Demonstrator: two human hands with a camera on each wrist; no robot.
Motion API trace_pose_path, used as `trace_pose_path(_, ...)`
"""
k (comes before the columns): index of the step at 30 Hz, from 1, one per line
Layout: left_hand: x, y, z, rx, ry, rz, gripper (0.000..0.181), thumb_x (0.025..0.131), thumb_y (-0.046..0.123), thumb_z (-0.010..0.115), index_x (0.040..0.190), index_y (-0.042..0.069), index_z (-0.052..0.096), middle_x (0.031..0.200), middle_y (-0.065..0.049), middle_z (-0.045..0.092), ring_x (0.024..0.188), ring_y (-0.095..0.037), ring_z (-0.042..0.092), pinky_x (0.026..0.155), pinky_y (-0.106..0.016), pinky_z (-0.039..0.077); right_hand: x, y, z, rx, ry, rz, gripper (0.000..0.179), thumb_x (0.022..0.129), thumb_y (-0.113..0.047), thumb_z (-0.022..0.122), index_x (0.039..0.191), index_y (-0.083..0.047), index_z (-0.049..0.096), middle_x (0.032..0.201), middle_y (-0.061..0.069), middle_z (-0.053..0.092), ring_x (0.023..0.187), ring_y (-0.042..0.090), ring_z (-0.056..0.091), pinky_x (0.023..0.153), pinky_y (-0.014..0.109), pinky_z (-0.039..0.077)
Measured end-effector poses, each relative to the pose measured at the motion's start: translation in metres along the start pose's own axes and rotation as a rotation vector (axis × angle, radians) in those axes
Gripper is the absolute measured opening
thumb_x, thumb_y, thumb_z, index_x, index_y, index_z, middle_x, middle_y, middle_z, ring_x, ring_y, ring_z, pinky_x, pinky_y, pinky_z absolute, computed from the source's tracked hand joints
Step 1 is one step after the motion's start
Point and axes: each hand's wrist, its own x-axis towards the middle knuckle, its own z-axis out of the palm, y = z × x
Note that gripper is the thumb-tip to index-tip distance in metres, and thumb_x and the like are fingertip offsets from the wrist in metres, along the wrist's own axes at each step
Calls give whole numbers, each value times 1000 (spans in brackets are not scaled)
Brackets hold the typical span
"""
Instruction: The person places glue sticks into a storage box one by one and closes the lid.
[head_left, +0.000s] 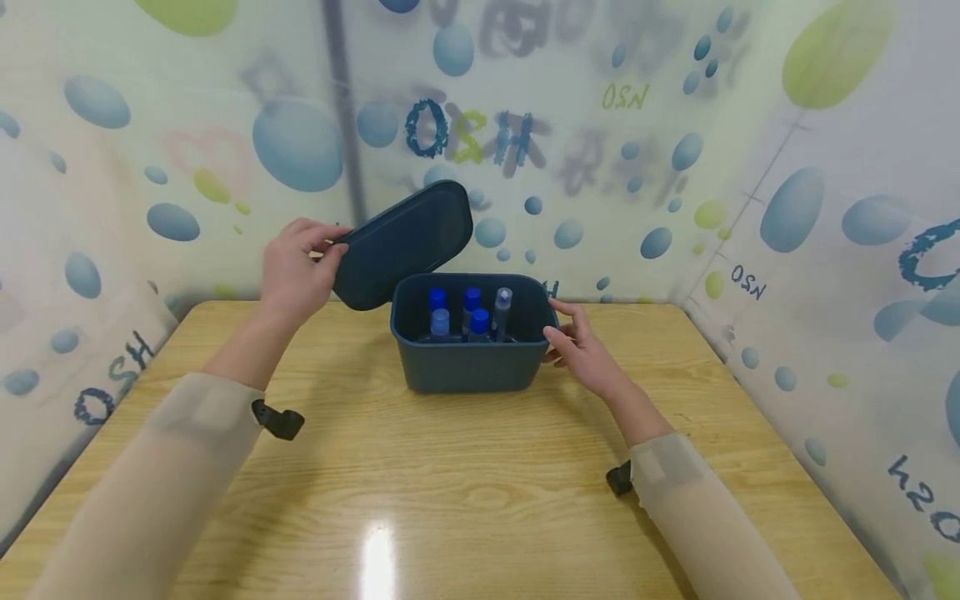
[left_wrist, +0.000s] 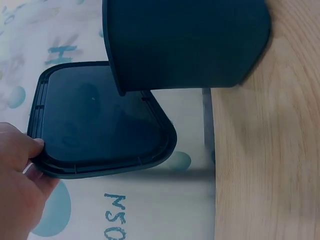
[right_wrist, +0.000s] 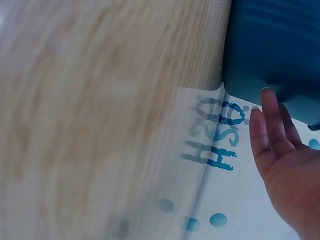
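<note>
By its left end, my left hand [head_left: 300, 268] pinches a dark blue lid [head_left: 408, 242] between thumb and fingers. The lid is tilted, up behind and left of an uncovered dark blue storage bin [head_left: 472, 368]. In the left wrist view the lid's rimmed face [left_wrist: 100, 117] shows. My right hand [head_left: 585, 350] rests at the bin's right end, with fingers [right_wrist: 272, 117] extended against its side in the right wrist view. Several upright blue-capped tubes [head_left: 478, 322] stand in the bin, plus a slim one with a clear top [head_left: 502, 312]. Their lower parts are hidden.
The bin stands on a wood-grain table [head_left: 480, 492] near its back edge. Behind and beside the table hangs a pale covering [head_left: 570, 167] with printed blue and green spots and letters. A dark strap end [head_left: 279, 419] sticks out at the left cuff.
</note>
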Motion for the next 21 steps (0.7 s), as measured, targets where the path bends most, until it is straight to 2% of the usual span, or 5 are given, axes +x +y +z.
trace_pose_path(3, 4, 4, 8, -26, 26, 29, 28, 109, 7, 66, 134, 7, 80, 124, -18, 69, 111, -34, 71, 102, -50, 61, 0, 2, 0, -5, 0, 2, 61, 118, -43, 47, 172, -29, 22, 136, 30, 60, 109, 46, 76, 97, 49, 58)
trace_pose_path(6, 8, 6, 14, -42, 52, 65, 27, 109, 7, 67, 132, 8, 81, 123, -18, 70, 109, -33, 70, 99, -27, 60, 0, 3, 0, -10, 3, 4, 61, 118, -44, 47, 172, -30, 22, 136, 30, 60, 110, 45, 76, 97, 49, 58)
trace_pose_path(10, 14, 9, 20, -81, 88, 119, 25, 109, 5, 67, 128, 6, 82, 120, -18, 71, 107, -33, 69, 87, -3, 44, -1, 3, -1, -11, 10, 6, 61, 118, -44, 47, 172, -30, 22, 135, 30, 61, 111, 46, 76, 98, 51, 59)
trace_pose_path(17, 18, 17, 27, -109, 127, 182, 22, 107, 2, 69, 123, 3, 84, 117, -21, 72, 103, -37, 67, 82, -12, 42, 1, 2, -1, -14, 7, 6, 61, 118, -44, 49, 172, -31, 23, 133, 28, 61, 111, 47, 76, 96, 44, 58)
trace_pose_path(21, 18, 21, 31, -107, 145, 212, 21, 106, 2, 70, 121, 2, 84, 115, -21, 73, 105, -37, 67, 84, -18, 44, 0, 0, -3, -21, 2, 6, 62, 118, -43, 49, 172, -31, 23, 135, 28, 60, 116, 50, 73, 99, 48, 58)
